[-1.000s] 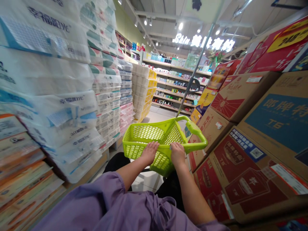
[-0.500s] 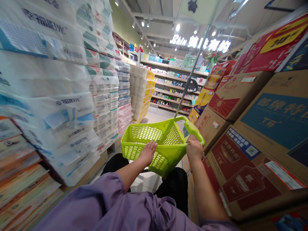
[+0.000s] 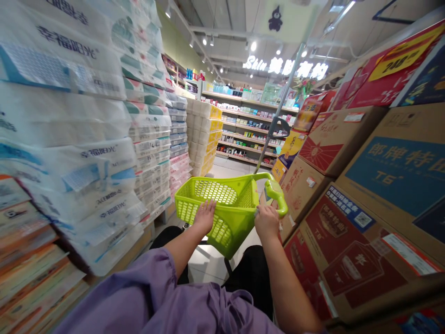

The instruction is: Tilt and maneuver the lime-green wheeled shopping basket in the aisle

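Note:
A lime-green plastic shopping cart basket [image 3: 239, 225] with latticed sides stands crosswise right in front of my body; no goods show inside it. My left hand [image 3: 205, 217] is on the near rim, its fingers hooked over the edge and the thumb side hidden. At the basket's right end, my right hand [image 3: 267, 223] is closed round the rim corner, just beside the green push handle [image 3: 276, 190]. A grey pole [image 3: 285, 90] holding a pale sign rises behind the cart.
Packs of tissue paper [image 3: 104, 157] are stacked high along the left. Cardboard cartons [image 3: 351, 232] form a wall close on the right. Tiled floor [image 3: 225, 172] leads between them to shelves [image 3: 250, 123] of small boxed goods at the back.
The cart's handle end has swung left, away from the cartons, and my right hand has moved left with it. My left hand has shifted slightly left on the rim.

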Tool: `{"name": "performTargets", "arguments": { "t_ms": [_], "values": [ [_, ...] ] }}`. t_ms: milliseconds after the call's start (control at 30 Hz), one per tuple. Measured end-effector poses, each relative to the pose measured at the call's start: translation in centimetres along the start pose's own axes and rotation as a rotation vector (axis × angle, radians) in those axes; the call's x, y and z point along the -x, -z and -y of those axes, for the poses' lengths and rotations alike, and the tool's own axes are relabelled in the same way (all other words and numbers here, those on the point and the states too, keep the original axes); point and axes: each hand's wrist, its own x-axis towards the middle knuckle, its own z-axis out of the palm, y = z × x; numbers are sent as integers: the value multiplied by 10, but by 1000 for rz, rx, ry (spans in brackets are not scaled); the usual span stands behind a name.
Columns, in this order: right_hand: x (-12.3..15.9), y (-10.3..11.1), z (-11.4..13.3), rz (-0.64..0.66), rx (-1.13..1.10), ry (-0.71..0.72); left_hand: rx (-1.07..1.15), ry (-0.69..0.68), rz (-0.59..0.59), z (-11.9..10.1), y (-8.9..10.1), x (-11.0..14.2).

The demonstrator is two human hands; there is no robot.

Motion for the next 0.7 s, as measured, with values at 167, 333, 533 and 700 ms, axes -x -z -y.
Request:
{"name": "performTargets", "arguments": {
  "t_ms": [167, 333, 533, 700],
  "values": [
    [-6, 16, 29, 156, -108, 144, 134, -71, -2, -29, 26, -13],
    [-23, 37, 18, 240, -197, 112, 334, -434, -70, -90, 60, -9],
    [-22, 22, 1, 120, -374, 116, 340, -441, -210, -117, 81, -3],
    [-16, 3, 20, 36, -477, 120, 311, -363, -270, -107, 81, -2]
  ]
}}
